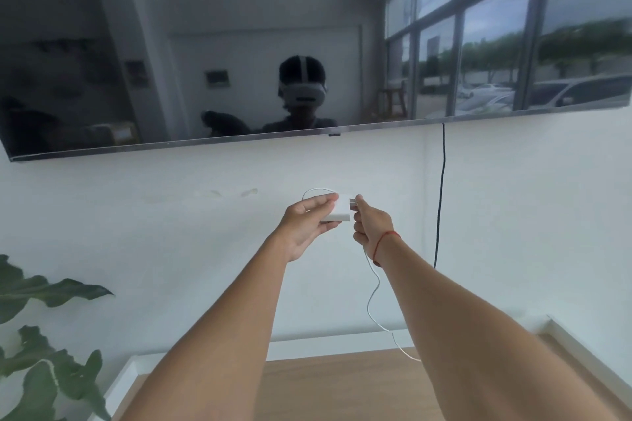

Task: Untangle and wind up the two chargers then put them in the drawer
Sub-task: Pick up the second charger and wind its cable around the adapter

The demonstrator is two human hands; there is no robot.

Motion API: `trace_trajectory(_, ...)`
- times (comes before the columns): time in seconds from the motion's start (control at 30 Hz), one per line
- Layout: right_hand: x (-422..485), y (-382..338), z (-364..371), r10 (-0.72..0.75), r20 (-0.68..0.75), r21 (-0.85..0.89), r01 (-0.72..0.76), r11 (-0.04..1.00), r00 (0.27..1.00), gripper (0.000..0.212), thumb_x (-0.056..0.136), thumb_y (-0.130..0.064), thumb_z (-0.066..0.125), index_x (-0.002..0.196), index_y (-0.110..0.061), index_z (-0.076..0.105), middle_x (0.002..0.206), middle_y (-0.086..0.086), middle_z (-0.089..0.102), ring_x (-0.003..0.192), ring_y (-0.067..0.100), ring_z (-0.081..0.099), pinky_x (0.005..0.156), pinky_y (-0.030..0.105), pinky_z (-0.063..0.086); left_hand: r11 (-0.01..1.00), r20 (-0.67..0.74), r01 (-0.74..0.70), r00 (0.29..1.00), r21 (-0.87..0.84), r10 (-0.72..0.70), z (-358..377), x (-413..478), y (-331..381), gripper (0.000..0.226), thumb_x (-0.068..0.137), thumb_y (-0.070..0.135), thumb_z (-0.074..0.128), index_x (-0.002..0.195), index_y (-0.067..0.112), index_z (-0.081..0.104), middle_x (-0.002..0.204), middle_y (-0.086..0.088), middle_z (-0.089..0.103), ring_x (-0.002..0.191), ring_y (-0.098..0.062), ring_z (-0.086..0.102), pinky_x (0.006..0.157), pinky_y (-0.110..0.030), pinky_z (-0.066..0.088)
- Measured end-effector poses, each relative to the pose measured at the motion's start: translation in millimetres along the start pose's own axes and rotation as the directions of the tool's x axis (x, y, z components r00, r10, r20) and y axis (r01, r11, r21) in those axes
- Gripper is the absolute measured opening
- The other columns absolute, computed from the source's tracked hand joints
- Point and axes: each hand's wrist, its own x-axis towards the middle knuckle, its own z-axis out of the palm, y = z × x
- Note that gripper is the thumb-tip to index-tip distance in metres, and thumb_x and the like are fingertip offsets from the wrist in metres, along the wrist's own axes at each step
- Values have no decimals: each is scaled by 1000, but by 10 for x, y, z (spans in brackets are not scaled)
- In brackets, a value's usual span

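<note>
Left hand (302, 227) grips the charger (337, 212) up before the wall, steadying it; right hand (371, 225) pinches the cable (372, 287) just beside it, likely to start winding. Slack trails onto the worktop (325, 386).

Arms outstretched, left hand (302, 227) gripping charger (339, 211), right hand (371, 225) pinching cable (374, 290)

- Both arms (219, 335) are bare.
- A thin red string (384, 243) is tied round the right wrist.
- Mirrored, the head wears a grey headset (302, 92).

Cable (406, 351) apparently on wooden top (325, 386)
</note>
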Motion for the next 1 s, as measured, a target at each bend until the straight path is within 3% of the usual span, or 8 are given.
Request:
trace_trajectory(0.17, -85, 61, 152, 36, -16, -39, -36, 999, 999, 27, 94, -15, 48, 67, -14, 47, 64, 1, 34, 46, 13, 26, 37, 19, 25, 991, -53, -21, 999, -136, 14, 120, -10, 20, 18, 93, 8, 61, 109, 11, 70, 116, -9, 66, 109, -28, 66, 95, -31, 53)
trace_trajectory(0.27, -151, 108, 204, -29, 32, -173, 34, 984, 999, 27, 94, -14, 44, 69, -15, 53, 69, 0, 40, 50, 14, 32, 42, 21, 28, 997, -115, -51, 992, 57, 57, 138, -33, 75, 20, 94, 14, 61, 111, 19, 70, 112, -1, 66, 95, -19, 66, 79, -24, 55)
trace_trajectory(0.33, -177, 115, 232, -51, 84, -219, 69, 973, 995, 24, 96, -19, 46, 77, -15, 61, 71, -1, 42, 53, 14, 35, 45, 22, 29, 975, -148, -63, 984, 214, 96, 108, -57, 99, 22, 94, 21, 61, 114, 27, 70, 107, 7, 65, 88, -11, 59, 70, -22, 46)
trace_trajectory(0.43, -183, 107, 253, -63, 136, -239, 95, 966, 989, 23, 95, -20, 48, 79, -15, 63, 72, -1, 44, 53, 13, 36, 46, 22, 29, 979, -150, -45, 986, 201, 76, 53, -71, 95, 20, 94, 26, 61, 111, 33, 69, 109, 12, 63, 99, -10, 56, 84, -27, 44)
trace_trajectory(0.53, -198, 110, 276, -53, 168, -248, 94, 964, 984, 22, 93, -19, 49, 77, -15, 64, 69, -2, 43, 50, 12, 34, 42, 20, 28, 992, -133, -27, 990, 121, 43, 18, -108, 102, 17, 94, 26, 61, 105, 34, 71, 112, 1, 66, 97, -20, 63, 96, -34, 47)
trace_trajectory(0.73, -218, 43, 374, -10, 226, -259, 70, 963, 974, 15, 92, -16, 48, 82, -12, 58, 61, -3, 38, 41, 10, 25, 37, 19, 20, 990, -261, -137, 955, 23, 138, 53, -59, 66, 16, 93, 23, 64, 107, 20, 71, 109, -11, 67, 82, -24, 62, 94, -39, 54)
trace_trajectory(0.87, -215, 16, 376, -10, 232, -282, 77, 956, 973, 13, 92, -19, 50, 85, -11, 57, 57, -5, 36, 40, 9, 24, 37, 19, 19, 988, -232, -142, 961, 68, 154, 34, -41, 83, 11, 92, 25, 64, 100, 25, 71, 114, -10, 64, 88, -25, 62, 93, -40, 54)
trace_trajectory(1.0, -245, 38, 407, -17, 192, -235, 63, 970, 981, 23, 91, -20, 49, 72, -12, 58, 60, -3, 39, 43, 11, 26, 38, 20, 22, 952, -260, -188, 933, 242, 250, 91, -7, 73, 10, 93, 30, 62, 100, 27, 69, 99, -3, 63, 80, -20, 62, 84, -33, 57)
